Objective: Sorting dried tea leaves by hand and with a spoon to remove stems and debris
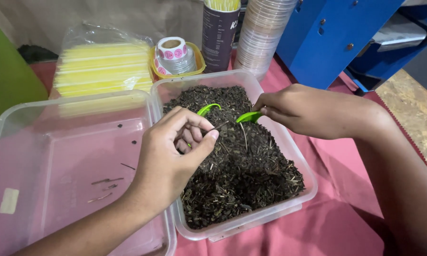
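Observation:
A clear plastic tub (289, 156) holds a heap of dark dried leaves (242, 166). My left hand (175, 151) hovers over its left side, thumb and forefinger pinched on a thin brown stem (220, 126). My right hand (303, 109) reaches in from the right and grips green plastic tweezers (249, 116), whose other green arm (207, 109) curves over the leaves. To the left stands a second clear tub (14, 137), almost bare, with a few thin stems (106, 181) lying on its bottom.
Behind the tubs lie a bag of yellow straws (102, 68), a sticker roll in a yellow dish (173, 54), a dark cup (218, 33) and a stack of clear lids (263, 35). A blue cabinet (327, 38) stands at the right, on a red cloth (336, 208).

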